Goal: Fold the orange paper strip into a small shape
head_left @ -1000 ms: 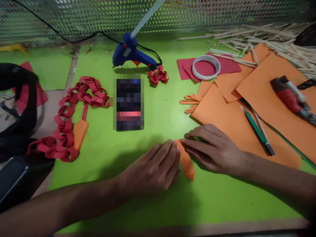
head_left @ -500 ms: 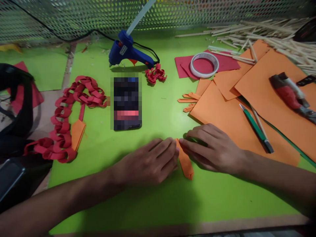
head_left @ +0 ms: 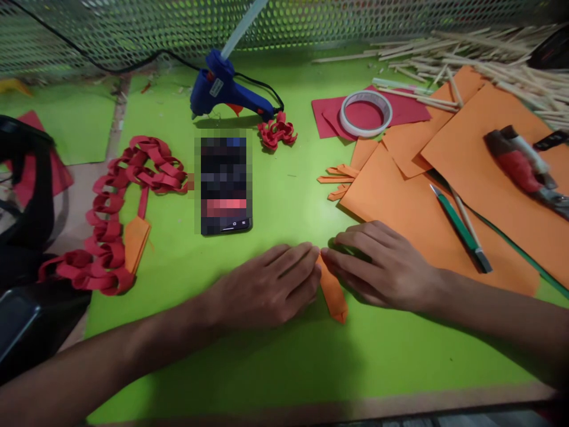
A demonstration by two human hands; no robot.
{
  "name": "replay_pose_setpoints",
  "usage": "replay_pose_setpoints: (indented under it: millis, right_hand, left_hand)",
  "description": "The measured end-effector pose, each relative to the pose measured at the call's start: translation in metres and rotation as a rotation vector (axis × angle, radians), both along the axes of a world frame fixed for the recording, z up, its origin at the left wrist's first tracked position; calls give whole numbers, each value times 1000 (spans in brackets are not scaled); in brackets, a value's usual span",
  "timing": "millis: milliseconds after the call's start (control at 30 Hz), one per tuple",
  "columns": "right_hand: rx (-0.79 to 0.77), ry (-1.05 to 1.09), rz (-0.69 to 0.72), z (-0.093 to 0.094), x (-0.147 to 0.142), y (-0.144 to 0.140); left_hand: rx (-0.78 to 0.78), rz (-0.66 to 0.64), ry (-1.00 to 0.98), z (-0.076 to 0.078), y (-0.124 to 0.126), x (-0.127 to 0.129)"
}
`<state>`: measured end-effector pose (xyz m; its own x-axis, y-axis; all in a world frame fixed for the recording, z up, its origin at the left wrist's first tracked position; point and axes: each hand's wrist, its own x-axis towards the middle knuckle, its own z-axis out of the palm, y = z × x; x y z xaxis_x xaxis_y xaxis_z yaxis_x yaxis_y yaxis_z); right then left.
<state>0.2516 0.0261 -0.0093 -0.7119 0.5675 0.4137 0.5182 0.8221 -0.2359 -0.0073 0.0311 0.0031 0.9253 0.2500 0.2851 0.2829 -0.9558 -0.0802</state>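
Observation:
A small folded piece of orange paper lies on the green table mat near the front middle. My left hand rests flat on its left side, fingertips pressing the paper's top end. My right hand comes in from the right, its fingertips pressing the same end, almost touching the left fingers. Part of the paper is hidden under both hands. The paper's pointed lower end sticks out between them.
A phone lies beyond my hands, a blue glue gun behind it. A red paper chain curls at left. Orange sheets, a green pen, a tape roll, red paper, a red tool and wooden sticks fill the right.
Both hands stay pressed on the orange paper with only slight finger shifts. The view has drifted a little, so everything sits slightly left and higher.

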Motion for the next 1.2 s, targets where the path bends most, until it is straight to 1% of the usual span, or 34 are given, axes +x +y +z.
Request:
replay_pose_setpoints:
  millis: [200,433,533,600,900,1067,1200]
  right_hand:
    - [-13,6,-10,-1,0,0]
    - [-108,97,-105,-1,-10,5]
    - [-142,118,-123,0,-14,8]
    - [-123,120,-111,0,-16,9]
    - [97,33,-38,-3,-15,10]
    - [125,-9,-41,-3,-10,6]
    - [133,-18,-10,-2,-6,3]
  left_hand:
    - [-43,-4,-6,-1,1,0]
    - [-142,-3,-39,-2,5,1]
    - [-145,-10,-38,-2,5,1]
    - [-125,-17,-39,-2,5,1]
    - [-15,-20,-23,-2,2,1]
    - [-18,-29,-6,-2,1,0]
    - [-18,-26,2,-3,1,-1]
